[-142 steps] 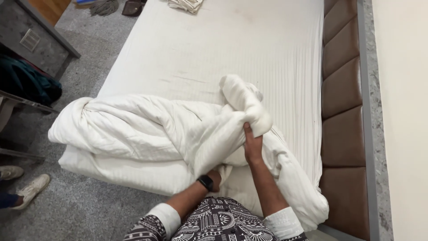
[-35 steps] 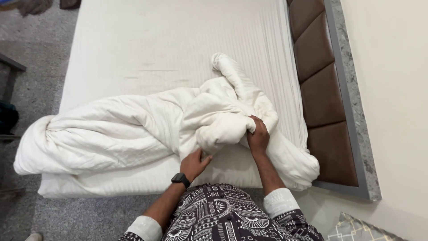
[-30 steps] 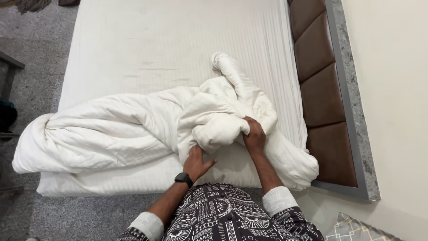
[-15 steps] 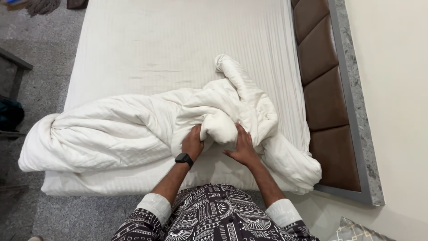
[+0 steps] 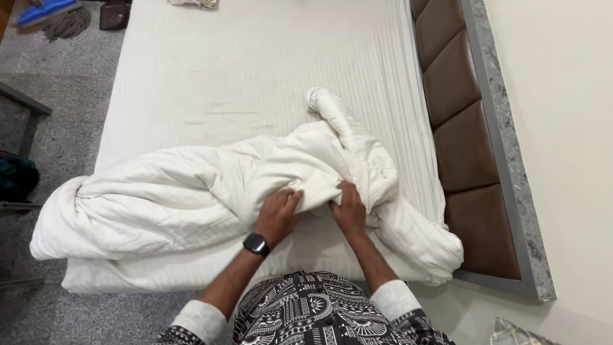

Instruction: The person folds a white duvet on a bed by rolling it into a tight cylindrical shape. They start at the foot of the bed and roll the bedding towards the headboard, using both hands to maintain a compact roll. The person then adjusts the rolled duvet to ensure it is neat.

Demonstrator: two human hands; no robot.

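White duvet [image 5: 191, 198] is lying bunched across the near half of the bed, nowhere near spread. One long rumpled mass is running from the near left edge, where a fold is hanging over the side of the mattress [image 5: 255, 76], across to the right, where another lobe is slumping off the near right corner beside the headboard [image 5: 466, 128]. A twisted, rope-like tail is curling up from the middle toward the headboard side.

Both hands are working close together at the centre of the heap. Left hand [image 5: 278, 214] is closing its fingers into a fold of fabric, watch [image 5: 256, 245] showing on the wrist. Right hand [image 5: 349, 207] is pinching the cloth just beside it, fingers curled down into the same ridge. The two hands are almost touching, each gripping duvet and nothing else.

Judging by the lie of things: the sorting-out is at an early stage. The grip on a fold is in place; the untwisting, shaking out and laying flat are all remaining. The far half of the striped mattress sheet is lying bare and smooth.

Outward: a small crumpled white cloth [image 5: 195, 3] is sitting at the far edge of the bed. Brown padded headboard panels are lining the right side. Grey speckled floor [image 5: 57, 70] is on the left, with a mop [image 5: 54, 16] at the top corner.
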